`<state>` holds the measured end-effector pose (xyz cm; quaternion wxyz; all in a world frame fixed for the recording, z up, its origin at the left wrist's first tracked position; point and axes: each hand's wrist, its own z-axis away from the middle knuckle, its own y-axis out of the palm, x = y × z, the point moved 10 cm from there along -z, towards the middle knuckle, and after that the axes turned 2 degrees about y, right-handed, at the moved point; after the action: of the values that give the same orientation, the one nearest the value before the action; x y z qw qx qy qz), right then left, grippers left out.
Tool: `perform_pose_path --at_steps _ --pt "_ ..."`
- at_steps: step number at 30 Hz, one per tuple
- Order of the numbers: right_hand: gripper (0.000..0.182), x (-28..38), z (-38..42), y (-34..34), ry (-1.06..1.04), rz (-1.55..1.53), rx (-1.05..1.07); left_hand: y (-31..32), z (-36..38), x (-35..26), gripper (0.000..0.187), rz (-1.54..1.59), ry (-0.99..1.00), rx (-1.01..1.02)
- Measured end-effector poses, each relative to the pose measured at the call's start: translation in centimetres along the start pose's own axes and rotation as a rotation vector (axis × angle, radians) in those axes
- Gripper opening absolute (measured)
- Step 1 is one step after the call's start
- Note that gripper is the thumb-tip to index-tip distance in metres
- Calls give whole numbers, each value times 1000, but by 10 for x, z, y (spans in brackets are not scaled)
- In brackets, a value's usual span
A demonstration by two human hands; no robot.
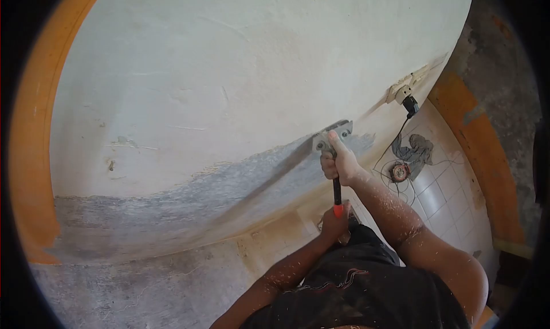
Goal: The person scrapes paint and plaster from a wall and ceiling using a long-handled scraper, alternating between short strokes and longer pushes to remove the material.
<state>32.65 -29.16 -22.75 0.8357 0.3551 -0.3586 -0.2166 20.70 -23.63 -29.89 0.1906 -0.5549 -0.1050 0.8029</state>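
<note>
My right hand (342,160) is closed round the upper part of a wall scraper (337,188), its thumb lying along the grey head. Lower down, my left hand (333,223) grips the handle near its red end. The scraper's wide head meets the wall (172,60), just where the pale coating borders a bare grey band (258,168). Ragged flake edges run along that border. Pale flecks cover both forearms and my dark shirt. The fingers of my left hand are partly hidden.
To the right, a socket (404,93) holds a black plug (410,105) with a hanging cord. A round red object (399,171) and grey cloth (420,150) lie among wires on the tiled floor (441,200). Orange borders (28,157) edge the wall.
</note>
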Motion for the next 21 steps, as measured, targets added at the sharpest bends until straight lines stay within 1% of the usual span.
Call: perform_pose_path --at_steps 1,3,6,8,9,10,11,12,14,16,17,18,19,21 --pt "55 4 3 12 -16 18 44 -4 4 3 40 -1 -9 6" --pt "55 9 3 5 -62 43 6 6 1 8 36 -29 -84 112" --pt "55 -11 -4 -21 -14 -25 20 22 3 43 36 -87 -94 127" --pt "55 -21 -7 -41 11 -57 -71 22 2 48 36 -119 -98 107" --pt "55 -14 -5 -32 10 -56 -69 22 2 50 36 -152 -111 97" --pt "55 0 -2 -11 -26 -17 -15 16 1 33 36 -153 -114 98" --pt "55 8 1 3 -57 18 37 8 -2 14 37 -63 -86 84" --pt "55 8 2 5 -42 10 61 3 0 0 39 27 -60 70" --pt "56 6 -1 -5 -31 -19 56 8 -1 8 39 -15 -75 86" --pt "56 -8 -3 -23 -17 -56 55 14 5 32 39 -66 -96 99" --pt "56 -20 -6 -43 17 -94 -2 23 6 50 39 -133 -106 128" --pt "57 -24 -5 -49 50 -130 -59 25 6 47 39 -199 -114 155" --pt "57 -21 -8 -49 48 -129 -56 24 4 43 39 -200 -111 153" --pt "57 -8 -15 -36 49 -160 68 13 -3 18 38 -100 -72 47"
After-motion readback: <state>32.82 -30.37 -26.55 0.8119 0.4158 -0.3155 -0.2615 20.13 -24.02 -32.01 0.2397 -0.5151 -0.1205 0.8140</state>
